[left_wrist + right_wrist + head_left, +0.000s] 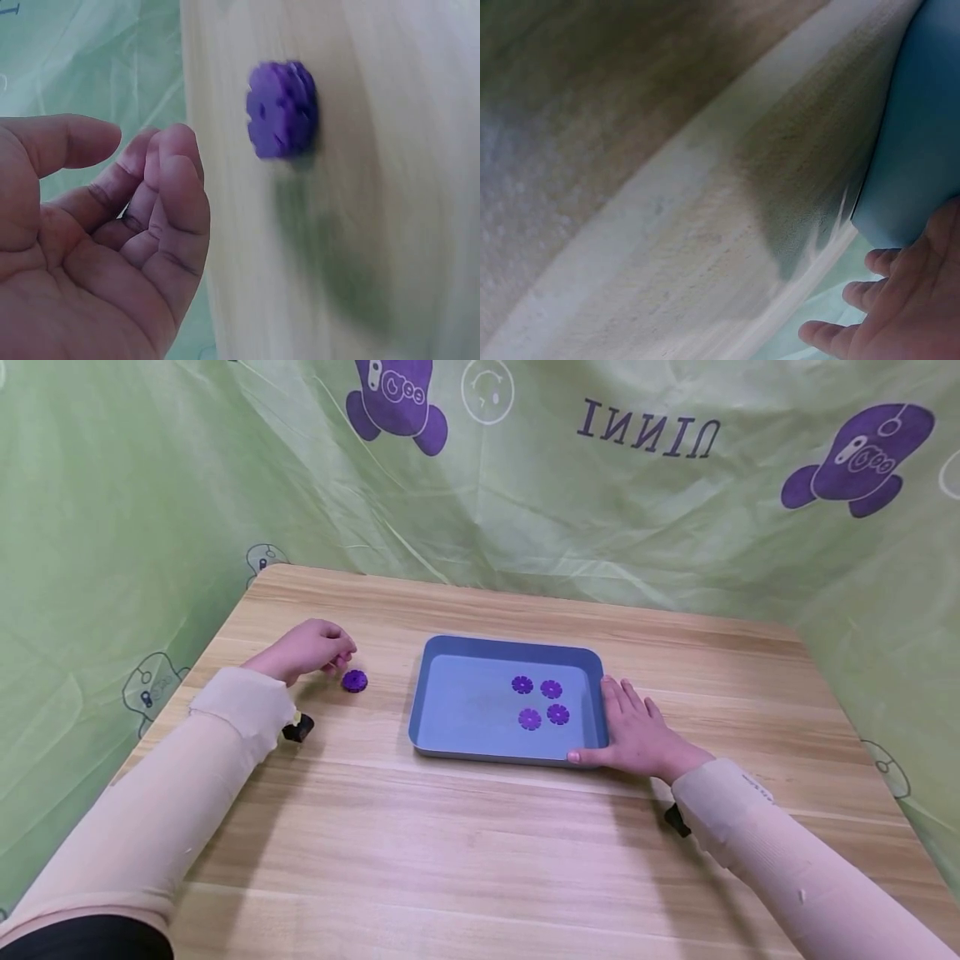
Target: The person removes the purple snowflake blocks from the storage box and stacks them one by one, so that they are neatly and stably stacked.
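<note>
On the left side of the table lies a small stack of purple notched discs [355, 681], like flower-shaped pieces. Just behind and beside it hovers my left hand [311, 647], its fingers loosely bent. In the left wrist view, nothing sits between the thumb and fingers, and the stack [281, 111] is apart from them. A shallow blue tray [465, 693] stands in mid-table, with several purple discs [551, 689] lying flat in its right half. Against its right front corner rests my right hand [641, 739], fingers extended along the right side, thumb at the front edge.
The wooden table [450, 852] extends around the tray to its far edge. A green printed curtain [525, 527] hangs behind and at both sides. Dark camera pieces [298, 727] show below each wrist.
</note>
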Motion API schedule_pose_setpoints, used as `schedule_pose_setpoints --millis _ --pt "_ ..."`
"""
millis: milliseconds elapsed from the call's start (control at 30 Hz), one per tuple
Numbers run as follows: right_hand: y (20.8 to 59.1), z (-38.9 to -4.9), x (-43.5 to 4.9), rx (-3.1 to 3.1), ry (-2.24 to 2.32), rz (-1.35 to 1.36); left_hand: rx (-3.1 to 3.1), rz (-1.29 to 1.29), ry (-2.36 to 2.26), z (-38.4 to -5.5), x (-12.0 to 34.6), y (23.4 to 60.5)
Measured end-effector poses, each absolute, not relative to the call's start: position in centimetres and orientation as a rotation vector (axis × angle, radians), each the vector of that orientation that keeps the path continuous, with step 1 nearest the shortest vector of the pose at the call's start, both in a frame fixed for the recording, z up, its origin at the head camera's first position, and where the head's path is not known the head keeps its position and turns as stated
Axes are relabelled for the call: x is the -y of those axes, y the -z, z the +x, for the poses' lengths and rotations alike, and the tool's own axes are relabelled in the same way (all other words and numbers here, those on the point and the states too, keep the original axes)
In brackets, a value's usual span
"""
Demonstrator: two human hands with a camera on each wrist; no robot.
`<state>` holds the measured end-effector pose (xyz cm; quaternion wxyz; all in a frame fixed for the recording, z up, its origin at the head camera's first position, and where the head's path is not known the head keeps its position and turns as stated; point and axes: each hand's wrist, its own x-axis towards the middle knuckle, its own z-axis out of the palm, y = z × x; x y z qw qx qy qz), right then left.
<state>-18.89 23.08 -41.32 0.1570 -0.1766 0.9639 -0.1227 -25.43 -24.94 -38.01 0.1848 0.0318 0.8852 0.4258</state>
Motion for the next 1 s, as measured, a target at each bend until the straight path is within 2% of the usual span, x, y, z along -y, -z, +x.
schedule_pose_setpoints --millis 667,1000 --pt "41.3 -18.3 -23.1 -2.785 0.355 -0.498 -2.505 0.163 -1.283 -26.7 20.0 36.3" --pt "41.3 -18.4 -23.2 -2.789 0.363 -0.497 -2.447 0.240 -1.283 -28.1 15.4 34.6"
